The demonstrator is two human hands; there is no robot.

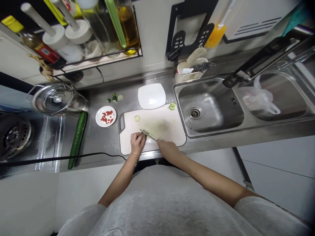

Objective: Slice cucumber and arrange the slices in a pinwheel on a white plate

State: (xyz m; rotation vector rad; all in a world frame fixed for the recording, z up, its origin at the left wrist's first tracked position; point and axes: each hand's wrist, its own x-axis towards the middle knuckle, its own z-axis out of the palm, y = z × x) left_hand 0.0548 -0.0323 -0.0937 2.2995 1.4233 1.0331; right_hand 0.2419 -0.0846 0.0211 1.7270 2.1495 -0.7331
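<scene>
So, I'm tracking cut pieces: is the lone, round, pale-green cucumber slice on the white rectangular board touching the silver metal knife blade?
Apart. The head view shows a strip of bare board between the slice and the knife blade.

I read cutting board point(177, 134): pale pink, green-smeared mid-surface | knife blade point(149, 134): silvery | cucumber slice point(137, 118): pale green, darker rim | whole cucumber point(78, 139): dark green | chopped bits point(107, 117): red | round plate point(97, 120): white | shirt point(152, 203): mottled grey (cloudy patches, I'd say)
</scene>
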